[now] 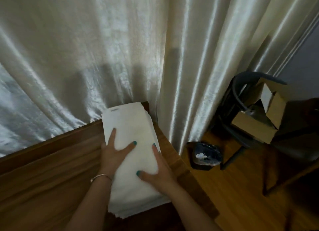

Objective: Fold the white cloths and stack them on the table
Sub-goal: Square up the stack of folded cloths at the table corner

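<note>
White folded terry cloths (133, 155) stacked at your brown wooden table's (43, 175) far right corner, long axis running away from you; your left hand (112, 153) and right hand (155, 172) press flat, fingers spread, equally near.

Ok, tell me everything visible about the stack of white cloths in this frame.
The stack of white cloths is a long, narrow pile of folded, soft towel-like fabric, its layered edges showing at the near end and right side. It lies flat on the wooden table, its far end against the cream curtain. A small tag sits at the far left corner. The left hand and right hand both press flat on top.
</note>
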Demonstrator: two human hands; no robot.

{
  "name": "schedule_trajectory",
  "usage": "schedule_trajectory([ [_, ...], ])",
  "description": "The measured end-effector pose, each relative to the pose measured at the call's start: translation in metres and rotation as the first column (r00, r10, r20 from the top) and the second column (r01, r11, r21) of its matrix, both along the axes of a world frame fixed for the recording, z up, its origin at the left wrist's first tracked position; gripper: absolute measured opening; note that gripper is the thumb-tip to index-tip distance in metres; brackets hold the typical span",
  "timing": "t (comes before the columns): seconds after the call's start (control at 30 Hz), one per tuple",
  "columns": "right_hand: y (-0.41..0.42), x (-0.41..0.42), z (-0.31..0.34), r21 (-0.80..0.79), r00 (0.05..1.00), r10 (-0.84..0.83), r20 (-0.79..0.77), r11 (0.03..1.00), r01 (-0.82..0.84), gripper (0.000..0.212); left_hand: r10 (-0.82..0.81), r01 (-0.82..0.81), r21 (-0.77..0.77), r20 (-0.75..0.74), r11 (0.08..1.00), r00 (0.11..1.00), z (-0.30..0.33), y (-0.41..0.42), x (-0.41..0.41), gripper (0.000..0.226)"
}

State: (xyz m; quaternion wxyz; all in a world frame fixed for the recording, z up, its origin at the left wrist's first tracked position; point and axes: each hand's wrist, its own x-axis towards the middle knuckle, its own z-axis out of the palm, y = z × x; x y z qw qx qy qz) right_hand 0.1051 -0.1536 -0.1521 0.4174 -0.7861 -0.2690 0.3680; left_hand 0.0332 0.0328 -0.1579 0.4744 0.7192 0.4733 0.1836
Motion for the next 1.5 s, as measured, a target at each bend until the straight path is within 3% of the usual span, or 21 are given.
schedule_trajectory([
  [0.23, -0.012, 0.062, 0.007, 0.018, 0.984, 0.176, -0.027, 0.984, -0.175, 0.111, 0.150, -0.150, -0.007, -0.041, 0.989, 0.988, 0.007, -0.028, 0.025, 0.107],
  [0.4, -0.014, 0.087, 0.011, 0.019, 0.967, 0.236, -0.099, 0.972, -0.235, 0.114, 0.157, -0.158, -0.013, -0.044, 0.987, 0.987, 0.017, -0.037, 0.037, 0.106],
  [0.87, -0.018, 0.097, 0.010, -0.001, 0.955, 0.282, -0.088, 0.959, -0.283, 0.114, 0.103, -0.107, -0.033, -0.108, 0.994, 0.989, 0.020, -0.040, 0.038, 0.108],
  [1.27, -0.024, 0.105, 0.001, 0.031, 0.975, 0.197, -0.099, 0.980, -0.195, 0.112, 0.070, -0.075, -0.066, -0.077, 0.995, 0.995, 0.020, -0.045, 0.050, 0.110],
  [1.37, -0.021, 0.106, 0.011, 0.008, 0.959, 0.280, -0.042, 0.960, -0.279, 0.114, 0.055, -0.069, -0.089, -0.152, 0.994, 0.987, 0.024, -0.042, 0.050, 0.111],
  [1.43, -0.015, 0.112, 0.020, -0.147, 0.937, 0.321, 0.139, 0.942, -0.301, 0.117, 0.083, -0.061, 0.079, -0.314, 0.995, 0.946, 0.030, -0.036, 0.054, 0.108],
  [1.5, -0.003, 0.112, 0.032, -0.266, 0.873, 0.308, 0.378, 0.939, -0.216, 0.107, 0.126, 0.026, 0.373, -0.376, 0.928, 0.918, 0.038, -0.023, 0.065, 0.096],
])
